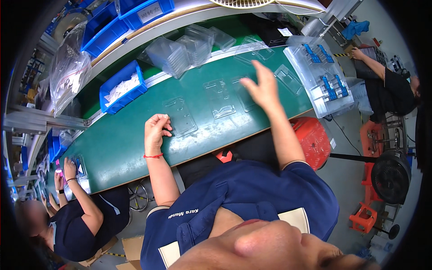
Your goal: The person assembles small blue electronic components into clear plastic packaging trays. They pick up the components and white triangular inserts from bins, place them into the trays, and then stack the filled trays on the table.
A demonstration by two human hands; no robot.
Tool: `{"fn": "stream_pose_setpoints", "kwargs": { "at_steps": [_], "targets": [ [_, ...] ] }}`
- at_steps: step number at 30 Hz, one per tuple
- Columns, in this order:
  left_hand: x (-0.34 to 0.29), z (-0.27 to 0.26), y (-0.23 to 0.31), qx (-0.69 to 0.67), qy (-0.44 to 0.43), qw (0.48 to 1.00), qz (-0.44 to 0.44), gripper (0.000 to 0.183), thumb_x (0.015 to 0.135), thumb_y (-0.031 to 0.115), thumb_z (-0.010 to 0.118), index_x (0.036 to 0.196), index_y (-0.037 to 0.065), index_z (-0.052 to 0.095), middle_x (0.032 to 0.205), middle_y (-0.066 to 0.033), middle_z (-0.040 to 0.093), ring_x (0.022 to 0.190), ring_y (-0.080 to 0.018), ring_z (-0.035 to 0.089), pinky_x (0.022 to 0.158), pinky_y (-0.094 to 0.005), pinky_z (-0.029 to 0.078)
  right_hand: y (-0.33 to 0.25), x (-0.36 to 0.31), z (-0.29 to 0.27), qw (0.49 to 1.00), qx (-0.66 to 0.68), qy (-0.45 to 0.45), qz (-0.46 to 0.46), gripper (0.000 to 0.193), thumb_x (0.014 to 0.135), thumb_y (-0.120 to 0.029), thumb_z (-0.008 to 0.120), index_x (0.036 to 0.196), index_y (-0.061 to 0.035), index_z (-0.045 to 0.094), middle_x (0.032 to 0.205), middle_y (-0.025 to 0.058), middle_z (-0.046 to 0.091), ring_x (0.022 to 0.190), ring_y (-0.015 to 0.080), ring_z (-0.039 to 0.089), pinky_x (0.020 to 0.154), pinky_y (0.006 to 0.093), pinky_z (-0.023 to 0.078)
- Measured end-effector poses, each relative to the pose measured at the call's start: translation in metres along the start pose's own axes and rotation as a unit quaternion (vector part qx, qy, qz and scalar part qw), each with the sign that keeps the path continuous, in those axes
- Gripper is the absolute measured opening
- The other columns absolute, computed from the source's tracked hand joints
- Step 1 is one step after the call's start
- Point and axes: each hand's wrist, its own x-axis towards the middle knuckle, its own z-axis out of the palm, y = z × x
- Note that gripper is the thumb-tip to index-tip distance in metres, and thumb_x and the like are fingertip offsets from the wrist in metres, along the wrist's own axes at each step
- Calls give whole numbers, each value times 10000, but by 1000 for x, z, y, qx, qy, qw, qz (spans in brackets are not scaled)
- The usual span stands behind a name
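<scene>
On the green tabletop, several clear plastic blister shells lie spread in a row. My left hand (pixel 157 131) is beside the leftmost blister shell (pixel 180 118), its fingers curled in; whatever may be between them is hidden. Farther right, my right hand (pixel 263 89) hovers with thumb and forefinger spread apart, and nothing shows in it. Below its thumb lies another blister shell (pixel 243 95), partly covered by the hand. The middle blister shell (pixel 219 100) lies between my hands, and the rightmost blister shell (pixel 288 80) is beyond my right hand.
Stacked clear shells (pixel 167 55) stand at the back. A blue bin (pixel 124 86) at the back left holds white pieces. A clear tray (pixel 321 101) with blue parts stands at the right end. A red stool (pixel 311 141) is below the table edge. Co-workers sit left and right.
</scene>
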Motion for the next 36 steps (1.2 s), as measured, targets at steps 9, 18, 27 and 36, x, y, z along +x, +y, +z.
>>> {"fn": "stream_pose_setpoints", "kwargs": {
  "at_steps": [9, 18, 27, 36],
  "targets": [
    [4, 42, -1, 230, 121, 962, 82, 292, 853, 89, 696, 1100, -40, 610, 656, -6, 582, 495, -68, 535, 393, -214, 418, 108, -44, -37, 951, -302, -4, 70, 500, 857, -516, 585, 1247, -207, 624, 1314, 207, 481, 1153, 378, 457, 966, 494, 351],
    [10, 34, -20, 233, 136, 954, 130, 264, 870, 113, 684, 1093, -9, 610, 651, -2, 562, 484, -57, 513, 373, -220, 403, 28, -56, -19, 985, -170, -29, 7, 559, 848, -503, 602, 1298, -174, 567, 1351, 220, 433, 1188, 381, 407, 1005, 504, 306],
    [11, 34, -19, 219, 133, 959, 122, 232, 902, 132, 643, 1081, -11, 607, 701, -9, 576, 484, -58, 514, 354, -206, 389, 206, 18, -224, 851, -406, 95, 318, 345, 836, -347, 649, 1021, -62, 705, 1078, 177, 657, 1061, 346, 581, 906, 473, 420],
    [12, 28, -23, 194, 133, 963, 133, 196, 908, 117, 631, 1059, -7, 615, 734, -15, 595, 481, -48, 504, 352, -196, 383, 231, 39, -244, 839, -389, -13, 379, 643, 778, -588, 662, 1121, -44, 666, 1227, 181, 583, 1198, 352, 488, 1003, 465, 361]
  ]
}}
